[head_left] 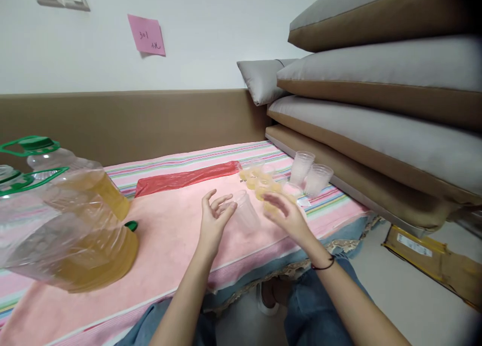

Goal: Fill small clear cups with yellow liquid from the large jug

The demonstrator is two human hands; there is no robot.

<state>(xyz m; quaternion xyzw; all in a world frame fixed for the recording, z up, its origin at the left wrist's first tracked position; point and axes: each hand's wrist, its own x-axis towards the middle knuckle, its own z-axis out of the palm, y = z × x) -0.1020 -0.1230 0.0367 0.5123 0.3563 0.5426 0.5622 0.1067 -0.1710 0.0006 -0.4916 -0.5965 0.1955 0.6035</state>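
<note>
A clear plastic cup is on the pink towel between my two hands, leaning in the picture with its rim toward the upper left. My left hand is beside its rim, fingers curved and apart; the thumb tip overlaps the rim, and whether they touch I cannot tell. On the cup's other side my right hand has bent, spread fingers and holds nothing visible. Just behind the right hand, several clear cups of pale yellow liquid are clustered, partly hidden by it. Two stacks of clear cups stand farther right.
Large jugs of amber liquid with green handles stand at left, the nearer one wrapped in clear plastic. A green cap lies beside them. Behind is a red plastic bag. Stacked cushions rise on the right.
</note>
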